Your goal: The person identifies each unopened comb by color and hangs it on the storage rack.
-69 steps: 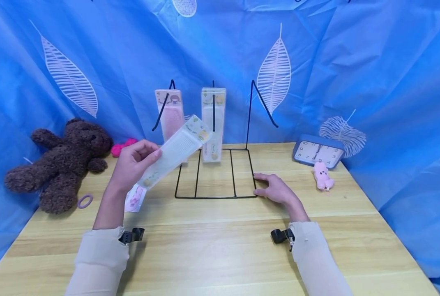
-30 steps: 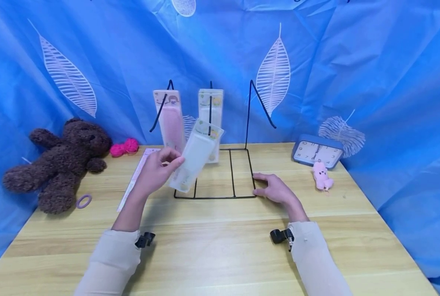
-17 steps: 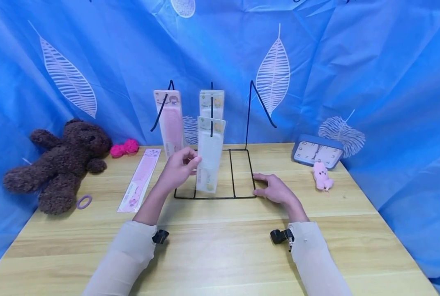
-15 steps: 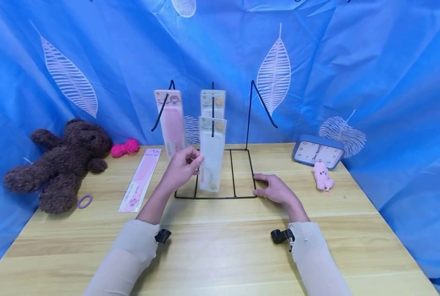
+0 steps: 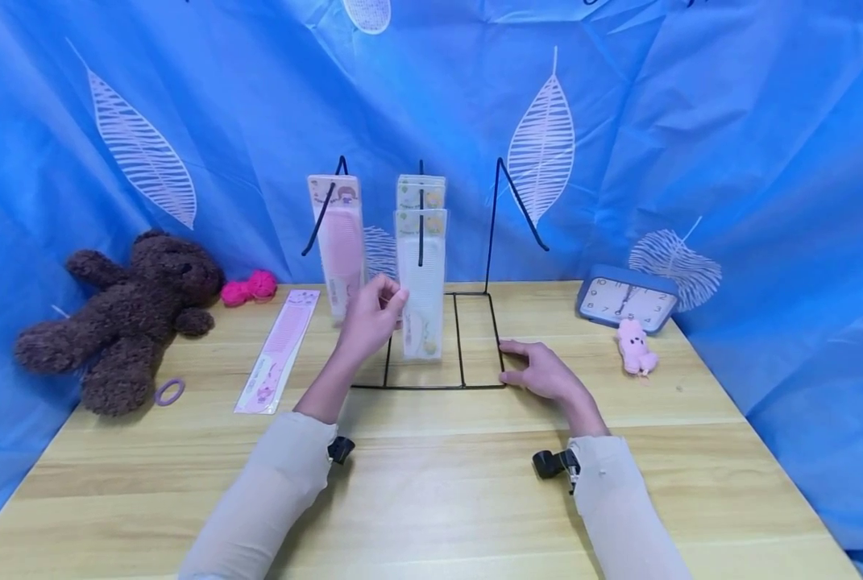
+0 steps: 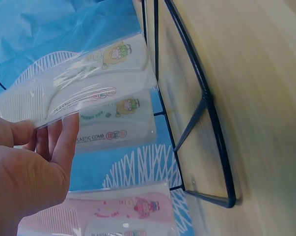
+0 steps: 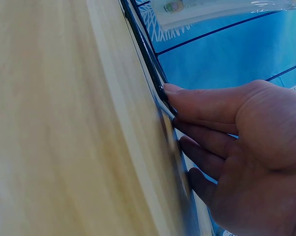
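The left hand pinched the edge of a white plastic comb sealed in a clear printed sleeve, thumb on one face and fingers behind, holding it upright at the middle hook of the black wire display stand, just in front of a matching white comb pack that hung there; whether its hanger hole was already over the hook could not be told. The pack looked very light, flat and fairly stiff from the comb inside, though its glossy film would likely be slippery and the header flimsy, so a pinch along the lower side, over the comb itself, seemed the surest hold. The right hand lay with fingers straight, pressing the stand's base wire onto the pale wooden table. A pink comb pack hung on the left hook.
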